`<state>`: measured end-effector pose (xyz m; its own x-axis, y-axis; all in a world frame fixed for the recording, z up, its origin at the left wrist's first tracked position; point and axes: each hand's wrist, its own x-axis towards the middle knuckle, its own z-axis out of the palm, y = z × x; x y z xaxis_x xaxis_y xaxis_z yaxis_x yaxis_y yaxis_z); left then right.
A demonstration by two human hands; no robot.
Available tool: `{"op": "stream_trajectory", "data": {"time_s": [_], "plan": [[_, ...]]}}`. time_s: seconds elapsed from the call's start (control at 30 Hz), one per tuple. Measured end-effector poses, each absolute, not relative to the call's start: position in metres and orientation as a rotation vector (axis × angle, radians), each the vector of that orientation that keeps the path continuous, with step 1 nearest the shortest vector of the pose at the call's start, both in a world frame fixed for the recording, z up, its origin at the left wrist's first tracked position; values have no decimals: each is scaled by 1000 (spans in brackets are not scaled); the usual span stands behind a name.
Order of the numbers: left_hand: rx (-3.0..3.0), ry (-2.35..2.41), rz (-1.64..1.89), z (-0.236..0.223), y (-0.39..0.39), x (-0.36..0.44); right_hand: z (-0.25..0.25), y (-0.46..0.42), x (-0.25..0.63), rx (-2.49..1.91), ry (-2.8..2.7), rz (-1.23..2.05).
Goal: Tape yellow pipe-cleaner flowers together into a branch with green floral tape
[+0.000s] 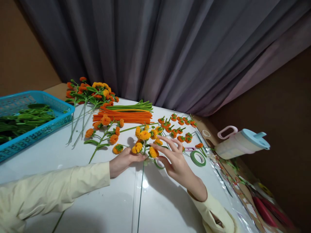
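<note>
A spray of yellow-orange pipe-cleaner flowers [144,135] stands upright between my hands over the white table. My left hand [125,160] pinches its stem between thumb and fingers, just below the blooms. At the right side of the spray, my right hand [173,157] has its fingers stretched and spread, touching a lower flower head [153,152]. Whether it grips that bloom I cannot tell for certain; the fingers look apart. Close to my left hand lie a single yellow flower [118,149] and a finished orange flower stem [102,137]. Part of a green tape ring shows behind my right hand.
A blue basket [69,111] of green leaves stands left. Behind are orange pipe cleaners [121,116], green ones [143,106] and a bunch of flower stems [91,90]. Small orange flowers [181,138], a green tape roll [198,158] and a tumbler [239,144] are at right.
</note>
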<state>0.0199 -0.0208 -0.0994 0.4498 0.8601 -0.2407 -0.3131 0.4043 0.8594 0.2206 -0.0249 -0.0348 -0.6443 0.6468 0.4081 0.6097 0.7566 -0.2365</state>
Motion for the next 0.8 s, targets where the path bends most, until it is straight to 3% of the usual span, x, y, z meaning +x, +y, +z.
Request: {"op": "stream_trajectory", "data": {"time_s": [0.23,0.43,0.63,0.8], "plan": [[846,730,837,-97,-22,20,-47,-25,214,-927,-2454,115],[792,734,869,-96,-22,21,-54,-32,219,-1053,-2021,103],[828,711,885,-95,-25,22,-60,-29,220,-1072,-2106,825],[868,711,883,-94,-26,22,-68,-29,203,-1080,-1839,1258]]}}
